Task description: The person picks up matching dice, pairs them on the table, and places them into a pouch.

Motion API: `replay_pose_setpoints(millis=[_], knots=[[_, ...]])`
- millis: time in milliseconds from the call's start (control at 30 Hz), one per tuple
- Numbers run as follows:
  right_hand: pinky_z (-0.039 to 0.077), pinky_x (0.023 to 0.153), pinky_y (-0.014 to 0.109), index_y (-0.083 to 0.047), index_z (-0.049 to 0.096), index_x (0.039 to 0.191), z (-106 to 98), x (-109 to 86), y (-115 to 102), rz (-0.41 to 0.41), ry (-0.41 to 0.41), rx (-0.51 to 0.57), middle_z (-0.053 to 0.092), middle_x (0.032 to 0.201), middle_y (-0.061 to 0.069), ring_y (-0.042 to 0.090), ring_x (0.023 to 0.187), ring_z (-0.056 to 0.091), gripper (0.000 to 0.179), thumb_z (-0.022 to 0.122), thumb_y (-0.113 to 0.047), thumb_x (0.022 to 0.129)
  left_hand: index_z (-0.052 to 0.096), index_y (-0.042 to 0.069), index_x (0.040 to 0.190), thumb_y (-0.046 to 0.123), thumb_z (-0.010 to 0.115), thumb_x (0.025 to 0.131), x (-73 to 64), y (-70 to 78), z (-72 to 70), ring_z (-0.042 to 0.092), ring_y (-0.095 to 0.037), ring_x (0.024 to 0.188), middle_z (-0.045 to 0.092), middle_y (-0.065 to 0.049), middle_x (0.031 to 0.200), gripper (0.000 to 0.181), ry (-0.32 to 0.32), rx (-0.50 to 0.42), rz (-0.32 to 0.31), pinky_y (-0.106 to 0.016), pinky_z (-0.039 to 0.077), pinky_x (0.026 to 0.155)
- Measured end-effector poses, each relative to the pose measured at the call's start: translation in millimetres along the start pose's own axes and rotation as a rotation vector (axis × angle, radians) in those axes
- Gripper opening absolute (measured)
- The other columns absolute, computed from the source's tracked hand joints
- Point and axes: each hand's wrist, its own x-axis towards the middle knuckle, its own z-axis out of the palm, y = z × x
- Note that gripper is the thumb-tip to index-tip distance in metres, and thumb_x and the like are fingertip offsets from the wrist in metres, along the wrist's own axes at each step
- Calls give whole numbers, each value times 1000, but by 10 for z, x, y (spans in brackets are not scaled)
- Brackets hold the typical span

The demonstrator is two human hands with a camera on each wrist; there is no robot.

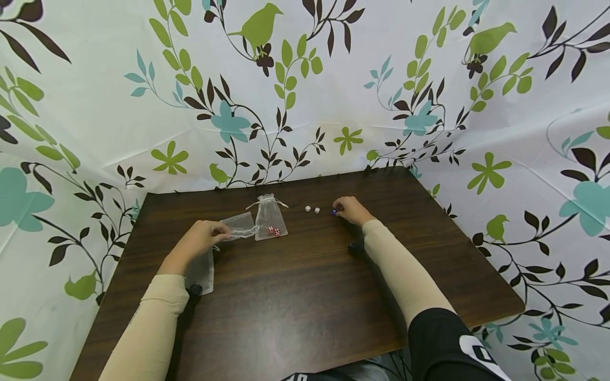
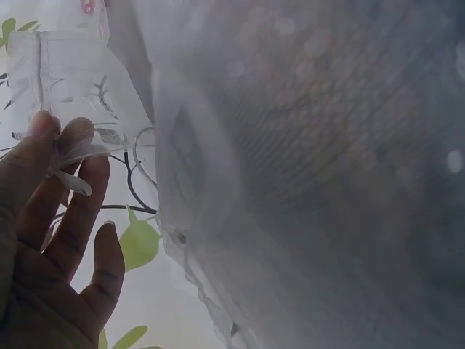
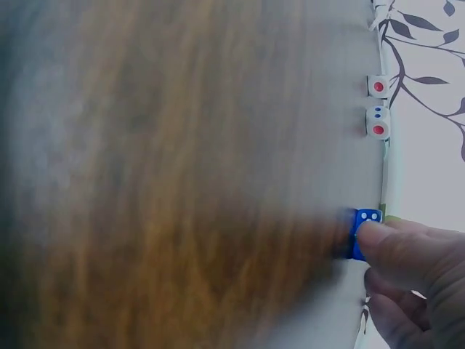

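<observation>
On the left, my left hand [image 1: 202, 238] pinches the edge of a sheer drawstring pouch [image 1: 238, 221] between thumb and fingertips. The left wrist view has the same pouch [image 2: 76, 80] at the thumb and index finger, its white ribbon hanging by them. My right hand [image 1: 352, 210] pinches a blue die [image 3: 368, 215] with the thumb in front, partly covering it, at the tabletop. Two white dice [image 1: 312, 209] lie a little left of that hand. Between the hands, a second sheer pouch [image 1: 268, 211] lies with red dice [image 1: 274, 231] in its bottom.
Another sheer pouch [image 1: 206, 275] lies under my left wrist and blurs across much of the left wrist view. The dark wooden table [image 1: 295, 301] ends at a patterned cloth [image 1: 310, 106] behind it and to both sides.
</observation>
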Motion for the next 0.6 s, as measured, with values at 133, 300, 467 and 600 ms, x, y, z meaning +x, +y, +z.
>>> replay_pose_setpoints(millis=[133,300,467,600], knots=[[49,100,44,4,68,123,5,13,-30,-7,-6,-14,67,124,20,33,116,62,31,73,-5,94,77,6,101,12,73,94,-2,1,4,69,-22,84,75,-7,94,10,2,0,4,-45,55,74],[49,100,44,4,69,121,25,22,-43,-22,-1,-5,67,123,19,33,115,63,30,74,-6,93,77,5,102,12,73,94,-2,3,2,68,-21,83,75,-6,94,11,-3,-1,-1,-44,55,74],[51,96,43,3,71,117,43,23,-37,-28,6,10,69,118,18,32,111,65,25,73,-3,93,77,5,102,12,73,94,-1,-2,0,68,-20,82,75,-6,94,11,-3,-3,-3,-44,55,74],[52,95,42,2,72,116,46,26,-36,-32,8,6,70,117,17,31,109,66,23,72,-2,93,78,6,102,12,73,94,4,-11,1,68,-20,82,75,-6,94,11,1,-9,1,-44,55,74]])
